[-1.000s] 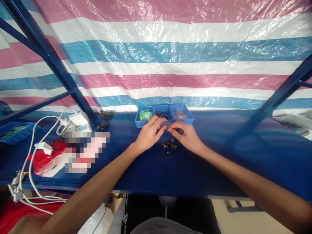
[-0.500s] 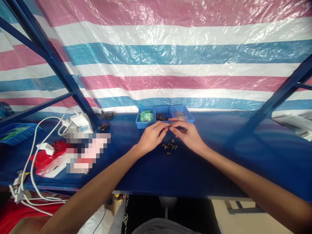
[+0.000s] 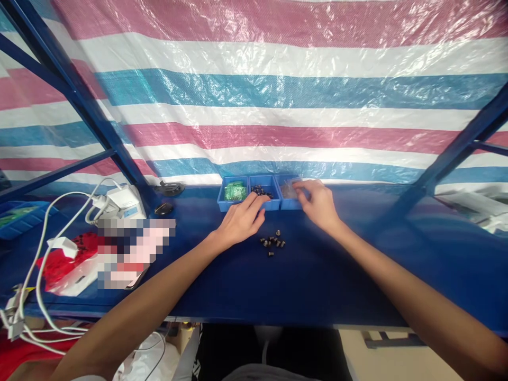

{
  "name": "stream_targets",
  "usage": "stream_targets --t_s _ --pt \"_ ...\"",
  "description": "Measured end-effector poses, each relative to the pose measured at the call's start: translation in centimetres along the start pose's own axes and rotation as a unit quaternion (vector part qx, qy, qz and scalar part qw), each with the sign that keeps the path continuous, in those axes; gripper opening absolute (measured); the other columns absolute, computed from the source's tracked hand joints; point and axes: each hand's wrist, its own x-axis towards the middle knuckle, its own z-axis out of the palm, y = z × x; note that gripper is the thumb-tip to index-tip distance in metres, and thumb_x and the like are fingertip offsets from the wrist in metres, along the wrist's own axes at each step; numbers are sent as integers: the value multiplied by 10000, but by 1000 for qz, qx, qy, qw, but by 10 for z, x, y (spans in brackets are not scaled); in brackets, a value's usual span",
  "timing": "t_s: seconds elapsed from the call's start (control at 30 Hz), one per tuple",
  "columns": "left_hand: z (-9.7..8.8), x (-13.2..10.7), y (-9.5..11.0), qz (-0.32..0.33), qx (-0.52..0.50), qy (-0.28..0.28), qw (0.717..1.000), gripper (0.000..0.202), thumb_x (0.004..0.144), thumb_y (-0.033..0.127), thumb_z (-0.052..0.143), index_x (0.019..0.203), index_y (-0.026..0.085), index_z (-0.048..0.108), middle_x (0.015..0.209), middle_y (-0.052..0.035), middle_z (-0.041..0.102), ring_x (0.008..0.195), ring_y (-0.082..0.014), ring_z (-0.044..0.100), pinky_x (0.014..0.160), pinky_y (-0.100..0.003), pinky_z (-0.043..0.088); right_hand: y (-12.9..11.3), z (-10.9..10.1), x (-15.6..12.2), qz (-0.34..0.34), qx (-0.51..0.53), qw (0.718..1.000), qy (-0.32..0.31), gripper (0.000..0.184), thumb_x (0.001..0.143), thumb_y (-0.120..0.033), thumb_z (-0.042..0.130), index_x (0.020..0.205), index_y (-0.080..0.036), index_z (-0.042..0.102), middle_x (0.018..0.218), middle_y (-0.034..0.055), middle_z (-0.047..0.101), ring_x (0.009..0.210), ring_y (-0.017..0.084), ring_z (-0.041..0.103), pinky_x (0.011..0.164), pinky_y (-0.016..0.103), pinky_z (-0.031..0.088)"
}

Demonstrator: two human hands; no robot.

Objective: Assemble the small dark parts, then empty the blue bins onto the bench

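Note:
My left hand [image 3: 242, 218] is over the front rim of the middle blue bin [image 3: 273, 204]. Its fingers are stretched and slightly curled, the thumb apart, and nothing shows in it. Small dark parts [image 3: 260, 191] lie in that bin, partly hidden by the fingers. My right hand [image 3: 319, 205] reaches into the right blue bin [image 3: 289, 204], finger and thumb apart, at the clear plastic pieces [image 3: 289, 189] there. The left blue bin [image 3: 228, 206] holds small green packets [image 3: 235, 191]. Several small dark and metallic screw-like parts [image 3: 273, 242] are piled loosely on the blue table between my forearms.
At the left of the blue table [image 3: 301, 286] lie a white power adapter [image 3: 130, 203] with cables, a red bag [image 3: 63, 259], a blurred-out item [image 3: 138, 248] and a black mouse-like object [image 3: 163, 209]. Blue frame posts [image 3: 95, 121] slant up on both sides. Clear plastic packaging [image 3: 476, 206] lies far right.
My hands, which met fingertip to fingertip above the loose parts, have come apart. The right went to the right bin, the left slightly left and down. The view shifted a little.

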Motion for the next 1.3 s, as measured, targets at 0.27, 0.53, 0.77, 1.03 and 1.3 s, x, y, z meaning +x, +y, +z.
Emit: stream_targets --t_s 0.27,0.53,0.77,1.03,1.3 --pt "-3 4 -3 17 54 -15 998 311 1049 253 395 1330 207 521 1164 -80 627 796 -159 661 603 -256 489 9 8 -3 -24 -64 993 -100 294 1010 -267 484 1110 -175 745 1099 99 757 1146 326 596 1006 477 446" --pt "-1 5 -8 13 52 -23 998 290 1044 251 398 1271 206 573 1126 -67 626 770 -152 646 574 -249 452 9 7 -3 -35 -85 995 -48 285 993 -260 483 1116 -159 720 1163 149 688 1137 346 562 995 518 458" --pt "0 5 -12 33 35 -53 997 257 1042 238 408 1190 212 617 1023 -44 661 812 -158 665 622 -259 458 -25 -10 -9 -117 -78 985 -99 342 994 -199 463 1270 -178 663 1154 158 664 1108 348 553 985 529 471" --pt "2 2 -10 12 31 -106 994 223 1031 247 431 1149 225 618 1030 -34 680 858 -185 684 625 -283 438 -58 -14 -26 -147 -7 926 -347 191 1021 -235 486 971 -213 669 871 63 652 763 214 612 668 329 453" --pt "6 1 -8 9 34 -125 992 209 1025 254 438 1098 226 632 1003 -27 684 835 -187 683 587 -299 393 -55 -11 -28 -113 35 922 -368 140 942 -135 511 964 -209 628 875 48 637 733 190 604 649 303 439"
